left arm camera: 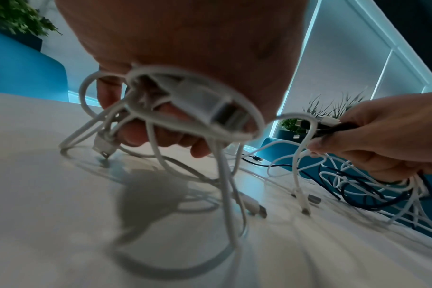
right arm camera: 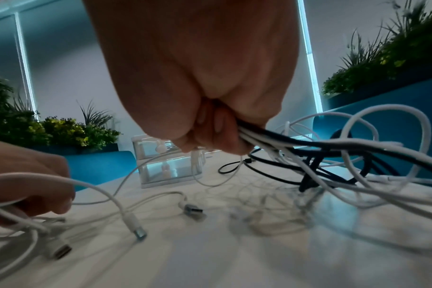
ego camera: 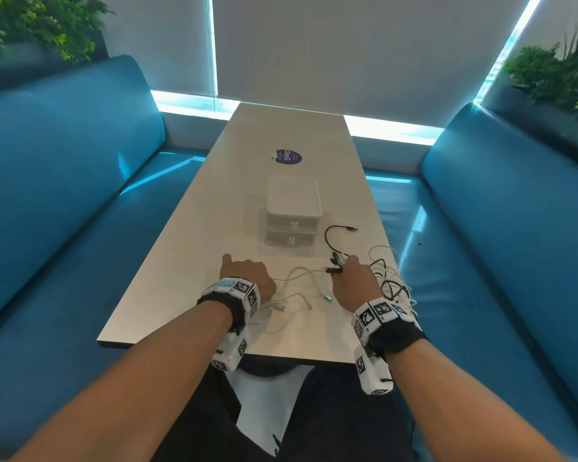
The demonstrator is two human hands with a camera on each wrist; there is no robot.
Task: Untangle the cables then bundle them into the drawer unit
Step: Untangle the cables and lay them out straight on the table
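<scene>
Both hands (ego camera: 247,273) (ego camera: 356,283) grip tangled cables (right arm camera: 333,148); drawer unit (ego camera: 293,215) closed.

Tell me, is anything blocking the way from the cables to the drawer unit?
Nothing lies on the table between the cables and the drawer unit. But both of its drawers look closed, and both hands are holding cables.

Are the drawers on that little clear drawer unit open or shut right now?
Shut. Both drawers of the drawer unit sit flush with its front, their small knobs in line, in the head and right wrist views, and no cables lie inside.
</scene>
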